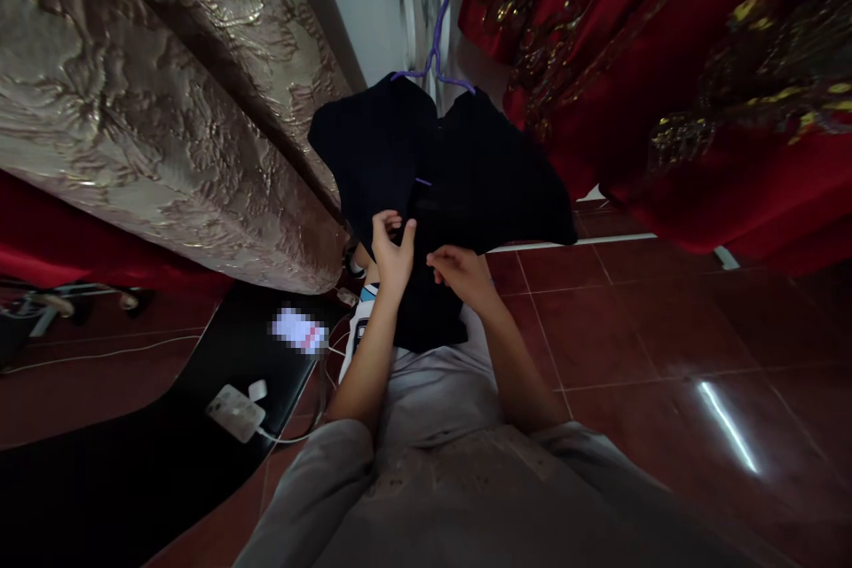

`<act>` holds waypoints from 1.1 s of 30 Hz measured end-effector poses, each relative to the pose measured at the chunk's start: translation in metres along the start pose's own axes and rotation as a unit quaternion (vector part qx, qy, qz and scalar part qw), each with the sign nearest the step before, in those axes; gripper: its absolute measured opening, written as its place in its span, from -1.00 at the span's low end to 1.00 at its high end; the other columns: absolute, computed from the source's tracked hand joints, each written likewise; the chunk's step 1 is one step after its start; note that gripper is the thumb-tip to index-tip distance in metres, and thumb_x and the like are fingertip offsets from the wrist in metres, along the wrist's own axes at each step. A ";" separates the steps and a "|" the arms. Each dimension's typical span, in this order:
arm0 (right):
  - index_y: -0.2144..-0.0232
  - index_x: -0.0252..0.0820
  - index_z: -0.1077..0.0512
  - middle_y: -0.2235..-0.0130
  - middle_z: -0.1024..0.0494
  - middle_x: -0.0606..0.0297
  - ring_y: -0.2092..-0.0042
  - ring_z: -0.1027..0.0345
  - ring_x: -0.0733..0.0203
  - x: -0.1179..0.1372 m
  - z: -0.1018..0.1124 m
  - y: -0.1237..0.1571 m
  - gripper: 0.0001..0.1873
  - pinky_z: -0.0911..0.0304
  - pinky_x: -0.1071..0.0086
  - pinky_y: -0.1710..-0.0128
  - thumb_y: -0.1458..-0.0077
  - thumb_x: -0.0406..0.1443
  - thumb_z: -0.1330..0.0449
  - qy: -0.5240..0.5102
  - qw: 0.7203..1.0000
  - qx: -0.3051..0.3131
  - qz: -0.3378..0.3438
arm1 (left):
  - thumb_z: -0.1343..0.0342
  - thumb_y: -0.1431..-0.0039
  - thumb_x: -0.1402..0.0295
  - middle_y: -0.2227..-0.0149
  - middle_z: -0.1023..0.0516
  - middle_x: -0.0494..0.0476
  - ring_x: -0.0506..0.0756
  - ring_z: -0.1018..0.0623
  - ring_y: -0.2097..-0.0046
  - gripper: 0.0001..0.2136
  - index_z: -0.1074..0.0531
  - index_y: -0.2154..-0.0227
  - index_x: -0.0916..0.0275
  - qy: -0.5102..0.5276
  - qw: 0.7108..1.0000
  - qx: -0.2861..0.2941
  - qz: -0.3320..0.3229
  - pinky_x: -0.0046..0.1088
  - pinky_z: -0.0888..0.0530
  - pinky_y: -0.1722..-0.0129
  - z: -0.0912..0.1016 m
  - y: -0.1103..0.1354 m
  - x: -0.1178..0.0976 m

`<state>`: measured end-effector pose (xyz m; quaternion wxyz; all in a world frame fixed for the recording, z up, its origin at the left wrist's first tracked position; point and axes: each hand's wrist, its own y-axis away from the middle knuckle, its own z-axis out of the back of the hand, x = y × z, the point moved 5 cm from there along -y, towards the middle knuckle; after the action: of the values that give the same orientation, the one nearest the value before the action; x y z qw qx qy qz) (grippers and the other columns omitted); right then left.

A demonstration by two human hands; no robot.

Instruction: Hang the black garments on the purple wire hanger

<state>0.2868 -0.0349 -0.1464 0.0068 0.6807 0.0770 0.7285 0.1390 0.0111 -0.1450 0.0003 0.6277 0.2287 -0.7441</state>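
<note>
A dark, near-black short-sleeved garment (373, 142) hangs in front of me on a thin purple hanger (437, 44). A short purple piece (424, 182) shows at the garment's front opening. Against the left side of that front is my left hand (392, 256), its fingers bent and the thumb standing apart from them. Lower and to the right, my right hand (461, 273) has thumb and fingertips pinched together over the dark cloth. Whatever lies between those fingertips is too small to make out. The garment's lower part drapes down to my lap.
A black bench (219, 346) at left bears a lit phone (299, 331) and a white power bank (235, 414) with a cable. Embossed beige fabric (200, 106) hangs at left, red sequined cloth (599, 62) at right. The floor (599, 328) has red tiles.
</note>
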 end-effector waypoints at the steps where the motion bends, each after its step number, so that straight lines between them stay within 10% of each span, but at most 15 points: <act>1: 0.45 -0.17 -0.45 0.58 -0.44 0.39 0.52 -0.26 0.32 -0.001 0.000 0.000 -0.69 -0.09 0.41 0.46 -0.11 -0.05 -0.24 0.001 1.000 0.000 0.000 | -0.17 -0.32 0.29 0.17 -0.48 0.14 0.08 -0.51 0.10 -0.87 -0.41 0.17 0.21 0.004 1.000 0.019 -0.005 -0.43 -0.40 0.04 -0.003 -0.003 0.001; 8: 0.44 -0.17 -0.45 0.58 -0.44 0.37 0.51 -0.28 0.31 0.000 0.004 0.001 -0.70 -0.11 0.39 0.44 -0.12 -0.06 -0.22 0.017 1.000 -0.011 0.006 | -0.37 -0.14 0.29 -0.04 -0.42 0.19 0.08 -0.50 0.01 -0.57 -0.32 0.01 0.17 0.007 0.999 -0.034 -0.033 -0.46 -0.38 0.03 -0.007 -0.010 -0.006; 12: 0.42 -0.17 -0.46 0.57 -0.44 0.38 0.49 -0.30 0.30 -0.001 0.006 0.001 -0.71 -0.12 0.39 0.43 -0.12 -0.06 -0.23 0.006 1.000 -0.009 0.000 | -0.26 -0.27 0.19 0.26 -0.41 0.04 0.05 -0.46 0.21 -0.78 -0.39 0.19 0.18 0.030 0.999 -0.029 -0.013 -0.46 -0.37 0.12 -0.005 -0.026 -0.015; 22: 0.55 -0.17 -0.36 0.59 -0.42 0.31 0.48 -0.33 0.26 0.020 0.001 0.012 -0.33 -0.19 0.36 0.38 -0.30 0.21 0.02 0.014 0.999 0.002 0.053 | -0.23 -0.29 0.26 0.50 -0.27 -0.08 -0.06 -0.33 0.57 -0.77 -0.28 0.35 0.17 0.174 0.966 0.171 0.085 -0.58 -0.32 0.62 -0.005 0.042 -0.070; 33: 0.42 -0.20 -0.48 0.45 -0.53 0.28 0.55 -0.13 0.38 0.021 -0.001 0.019 -0.38 -0.05 0.43 0.52 -0.25 0.21 -0.08 -0.050 0.997 0.058 0.030 | -0.31 -0.23 0.17 0.54 -0.11 -0.13 -0.11 -0.22 0.53 -0.73 -0.37 0.33 0.22 0.184 0.981 0.012 0.053 -0.69 -0.40 0.51 0.009 0.036 -0.069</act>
<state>0.2857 -0.0510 -0.1232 -0.0510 0.7175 0.0985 0.6877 0.1549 -0.0439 -0.0920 -0.0102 0.7650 0.1823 -0.6176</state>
